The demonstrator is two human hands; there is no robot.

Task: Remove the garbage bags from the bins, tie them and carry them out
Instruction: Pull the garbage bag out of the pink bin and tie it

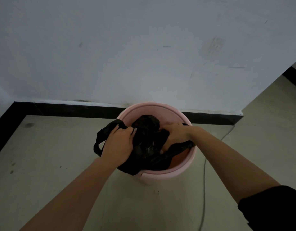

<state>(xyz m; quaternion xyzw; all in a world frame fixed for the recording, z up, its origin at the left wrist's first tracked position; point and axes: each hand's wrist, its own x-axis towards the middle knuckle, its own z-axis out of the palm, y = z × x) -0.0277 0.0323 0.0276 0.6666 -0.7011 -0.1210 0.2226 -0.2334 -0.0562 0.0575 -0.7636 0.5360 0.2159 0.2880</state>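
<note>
A round pink bin (162,107) stands on the floor against the wall. A black garbage bag (148,139) sits inside it, its top bunched up above the rim. My left hand (118,144) grips the bag's left edge, and a handle loop hangs out over the bin's left side. My right hand (174,135) reaches into the bin and grips the bag's right side, with a twisted strip of black plastic running under the wrist to the rim. The bag's lower part is hidden inside the bin.
A white wall (143,55) with a black skirting board (68,110) runs right behind the bin. A thin pale cable (204,172) lies on the beige floor to the right. The wall ends at a corner (242,114) on the right.
</note>
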